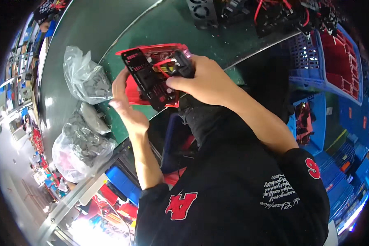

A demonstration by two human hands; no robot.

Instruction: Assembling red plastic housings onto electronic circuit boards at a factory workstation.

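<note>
My left hand (128, 106) is wrapped round the left side of an open red plastic housing (132, 92), fingers partly hidden beneath it. Tilted across the housing lies a long black panel (145, 76) with printed markings and raised parts. A short red wire (163, 62) runs from inside toward a black block-shaped part (182, 65). My right hand (211, 82) closes on that black part, its thumb resting by the panel's right edge. Yellow and metallic parts show inside the housing behind the panel; most of the interior is hidden.
Clear plastic bags of grey parts (86, 76) (84, 141) lie left on the green table (151, 30). Black parts with red wires (270, 14) sit at the far edge. Blue crates (305, 59) holding red pieces stand at the right. Another person is at far upper left.
</note>
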